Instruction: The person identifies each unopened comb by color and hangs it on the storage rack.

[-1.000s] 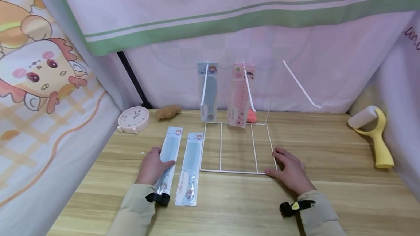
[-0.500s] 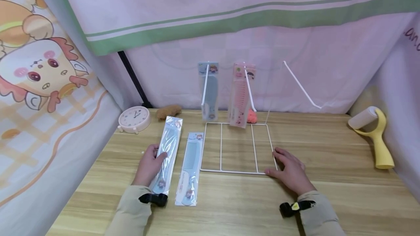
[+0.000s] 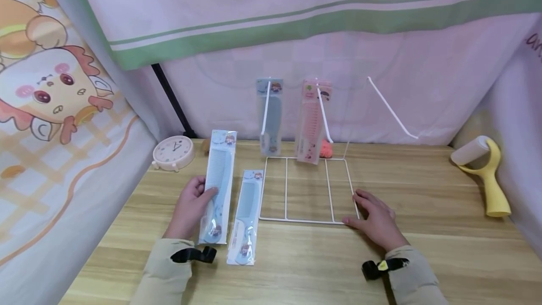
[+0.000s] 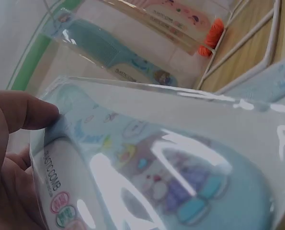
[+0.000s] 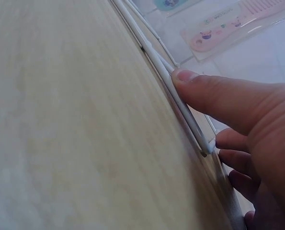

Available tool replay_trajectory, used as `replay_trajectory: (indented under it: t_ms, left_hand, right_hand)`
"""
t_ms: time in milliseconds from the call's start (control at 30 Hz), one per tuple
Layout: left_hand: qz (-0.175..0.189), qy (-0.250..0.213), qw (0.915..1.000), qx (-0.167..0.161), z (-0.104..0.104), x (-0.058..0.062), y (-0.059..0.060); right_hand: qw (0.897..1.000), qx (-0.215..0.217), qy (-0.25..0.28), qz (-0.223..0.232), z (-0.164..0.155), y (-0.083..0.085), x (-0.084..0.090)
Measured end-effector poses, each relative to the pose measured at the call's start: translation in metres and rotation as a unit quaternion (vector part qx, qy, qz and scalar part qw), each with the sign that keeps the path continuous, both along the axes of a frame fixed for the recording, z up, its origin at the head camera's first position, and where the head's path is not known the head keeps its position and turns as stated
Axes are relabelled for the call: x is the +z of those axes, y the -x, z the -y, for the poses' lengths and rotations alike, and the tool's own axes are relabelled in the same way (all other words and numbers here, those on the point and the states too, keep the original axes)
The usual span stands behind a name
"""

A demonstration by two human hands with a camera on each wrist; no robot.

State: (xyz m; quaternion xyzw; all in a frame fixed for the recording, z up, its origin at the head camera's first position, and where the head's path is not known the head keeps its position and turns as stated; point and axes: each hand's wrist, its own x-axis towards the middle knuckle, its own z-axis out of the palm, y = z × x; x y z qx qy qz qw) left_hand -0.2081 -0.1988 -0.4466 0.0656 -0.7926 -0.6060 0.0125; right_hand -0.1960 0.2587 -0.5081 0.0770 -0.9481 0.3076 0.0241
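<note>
My left hand (image 3: 189, 207) pinches a blue comb in a clear packet (image 3: 218, 187) by its left edge. Thumb in front, fingers behind, it holds the packet tilted up, the printed face towards me. In the left wrist view the comb's handle (image 4: 180, 177) fills the foreground. A second packaged blue comb (image 3: 246, 215) lies flat just right of it. The white wire rack (image 3: 300, 221) stands on the table; my right hand (image 3: 374, 218) grips its front right corner, thumb on the front wire. One packaged blue comb (image 3: 272, 116) and packaged pink combs (image 3: 311, 126) hang from its hooks.
At the right, a third hook (image 3: 394, 109) juts out bare. A pink clock (image 3: 173, 153) stands at the back left, with a brown thing partly hidden beside it. Coral yarn (image 3: 325, 148) lies behind the rack. A yellow-handled lint roller (image 3: 487, 173) stands far right.
My left hand has picked the left packaged comb up off the table and tilted its top upward, away from me. The right hand has kept its place on the rack.
</note>
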Motion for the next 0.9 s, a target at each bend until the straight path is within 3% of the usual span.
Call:
replay_trajectory:
  t_ms: [200,400,667,900]
  left_hand:
    - [-0.018,-0.017,0.9981,-0.056,-0.009,0.014,-0.006]
    - [-0.022,-0.027,0.9936,-0.108,-0.014,0.019,-0.010]
    - [-0.043,-0.036,0.9878,-0.145,-0.023,0.023,-0.012]
    - [-0.054,-0.040,0.9856,-0.155,-0.030,0.026,-0.019]
  right_hand:
    - [1.000,0.002,0.001,0.001,0.001,-0.001,0.002]
    - [1.000,0.001,0.002,0.009,0.000,-0.001,0.002]
    - [1.000,-0.001,-0.003,0.004,-0.002,0.001,0.004]
    - [1.000,0.003,-0.001,0.002,0.000,-0.001,0.002]
